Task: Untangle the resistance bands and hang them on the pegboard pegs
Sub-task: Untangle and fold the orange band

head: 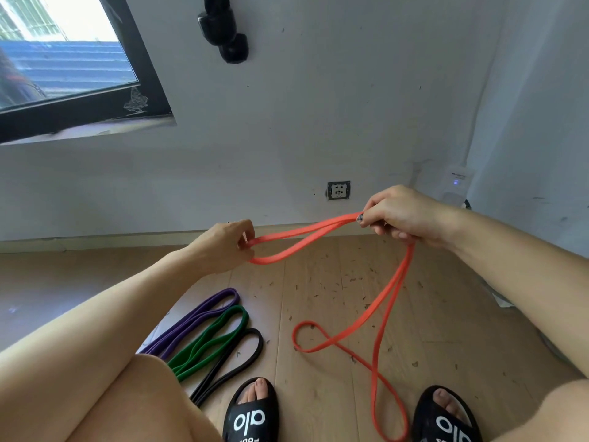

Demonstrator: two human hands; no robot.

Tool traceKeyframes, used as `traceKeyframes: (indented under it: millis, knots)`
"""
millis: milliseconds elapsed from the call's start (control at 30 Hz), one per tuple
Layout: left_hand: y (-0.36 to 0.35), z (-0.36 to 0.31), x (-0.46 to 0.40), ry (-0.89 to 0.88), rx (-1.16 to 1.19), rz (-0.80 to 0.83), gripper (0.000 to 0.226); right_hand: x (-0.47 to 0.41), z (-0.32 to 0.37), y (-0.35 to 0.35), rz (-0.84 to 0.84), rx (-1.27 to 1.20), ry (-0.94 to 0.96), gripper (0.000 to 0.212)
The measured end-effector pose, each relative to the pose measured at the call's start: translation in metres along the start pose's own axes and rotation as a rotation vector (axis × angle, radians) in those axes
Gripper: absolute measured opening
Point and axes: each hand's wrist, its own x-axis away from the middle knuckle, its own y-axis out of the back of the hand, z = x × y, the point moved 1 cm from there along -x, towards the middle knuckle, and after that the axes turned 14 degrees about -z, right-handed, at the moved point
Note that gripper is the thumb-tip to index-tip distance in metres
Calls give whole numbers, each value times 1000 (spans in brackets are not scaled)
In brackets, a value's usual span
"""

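A long orange resistance band (pixel 387 301) stretches between both hands above the wooden floor. My left hand (pixel 223 244) pinches one folded end of it. My right hand (pixel 401 215) grips the doubled band farther right and higher. From the right hand the band hangs down in two strands, crosses over itself near the floor and loops between my feet. A purple band (pixel 204 317), a green band (pixel 216 336) and a black band (pixel 242 355) lie side by side on the floor at lower left, each folded flat. No pegboard is in view.
The white wall ahead carries a power socket (pixel 338 190) and a dark object (pixel 223 27) mounted high up. A window (pixel 63 59) sits at upper left. My feet in black slides (pixel 251 413) stand at the bottom. Small debris dots the floor.
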Motion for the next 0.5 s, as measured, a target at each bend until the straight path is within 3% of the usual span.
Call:
traceKeyframes:
  millis: [267,433,500]
  knots:
    - [-4,0,-1,-22,-65,115,17,2,4,-1,65,-37,26,15]
    - [-7,-9,6,-35,54,281,64,6,9,-5,151,13,66,12]
    - [-5,-29,8,-109,166,253,68,9,13,-12,218,76,90,13]
